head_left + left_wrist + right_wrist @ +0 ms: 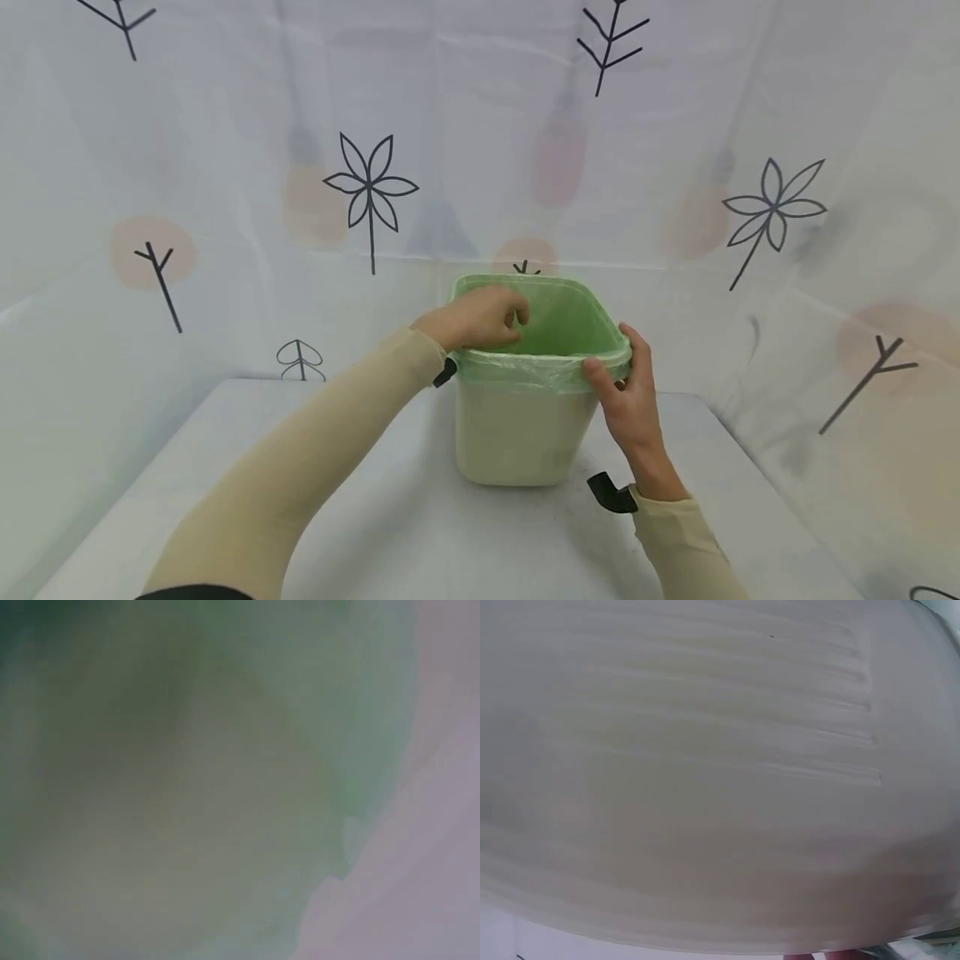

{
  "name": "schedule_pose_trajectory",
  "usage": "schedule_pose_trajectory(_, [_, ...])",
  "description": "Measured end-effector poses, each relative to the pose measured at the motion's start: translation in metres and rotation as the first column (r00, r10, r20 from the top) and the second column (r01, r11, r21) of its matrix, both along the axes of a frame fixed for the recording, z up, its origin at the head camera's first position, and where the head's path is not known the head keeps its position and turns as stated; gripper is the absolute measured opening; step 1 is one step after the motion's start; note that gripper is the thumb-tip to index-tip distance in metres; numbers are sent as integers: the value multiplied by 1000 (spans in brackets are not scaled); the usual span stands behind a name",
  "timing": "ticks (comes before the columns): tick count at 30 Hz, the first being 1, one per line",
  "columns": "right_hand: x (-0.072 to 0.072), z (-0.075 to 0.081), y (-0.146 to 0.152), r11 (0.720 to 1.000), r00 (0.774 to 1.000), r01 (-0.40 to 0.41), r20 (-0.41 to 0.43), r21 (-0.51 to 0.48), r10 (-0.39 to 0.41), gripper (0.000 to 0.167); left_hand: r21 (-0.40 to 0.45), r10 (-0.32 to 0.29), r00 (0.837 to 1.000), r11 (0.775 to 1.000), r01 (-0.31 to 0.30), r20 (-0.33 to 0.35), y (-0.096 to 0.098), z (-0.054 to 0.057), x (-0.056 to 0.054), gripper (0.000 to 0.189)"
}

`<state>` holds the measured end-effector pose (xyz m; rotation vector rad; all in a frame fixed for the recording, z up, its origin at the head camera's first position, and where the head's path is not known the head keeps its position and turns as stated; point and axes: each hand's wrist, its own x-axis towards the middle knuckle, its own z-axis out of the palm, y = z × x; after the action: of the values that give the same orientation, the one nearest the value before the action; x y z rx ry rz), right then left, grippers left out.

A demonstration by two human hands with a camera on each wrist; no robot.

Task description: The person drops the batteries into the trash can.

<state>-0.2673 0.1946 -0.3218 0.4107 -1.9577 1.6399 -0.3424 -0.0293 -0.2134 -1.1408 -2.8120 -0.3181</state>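
A pale trash bin (517, 433) stands upright on the table, with a thin green liner bag (570, 312) inside it and folded over its rim. My right hand (633, 408) grips the bin's rim at the right front corner, thumb at the front and fingers round the side. Over the left part of the opening, my left hand (480, 317) reaches in with curled fingers; nothing shows between them. Blurred green liner (360, 712) fills much of the left wrist view. The ribbed bin wall (727, 772) covers most of the right wrist view.
The bin rests on a white-covered table (390, 533). Behind and beside it hangs a pale cloth backdrop (450, 167) printed with plant drawings. Small red and green-white items show at the bottom edge of the right wrist view, too little to identify.
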Motion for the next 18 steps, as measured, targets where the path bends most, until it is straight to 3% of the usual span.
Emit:
schedule_pose_trajectory(5, [-1, 1, 3, 1000, 1000, 5, -14, 12, -5, 64, 136, 72, 990, 989, -54, -124, -8, 4, 1, 21])
schedule_pose_trajectory(11, [1, 0, 8, 999, 999, 45, -16, 28, -45, 64, 283, 130, 968, 957, -65, -216, -38, 9, 14, 17])
schedule_pose_trajectory(14, [2, 0, 11, 998, 999, 46, -5, 35, -46, 64, 333, 152, 961, 940, -69, -232, -61, 5, 23, 17])
schedule_pose_trajectory(18, [5, -2, 14, 999, 1000, 21, 0, 42, -21, 68, 362, 199, 953, 926, -107, -227, -94, -10, 32, 16])
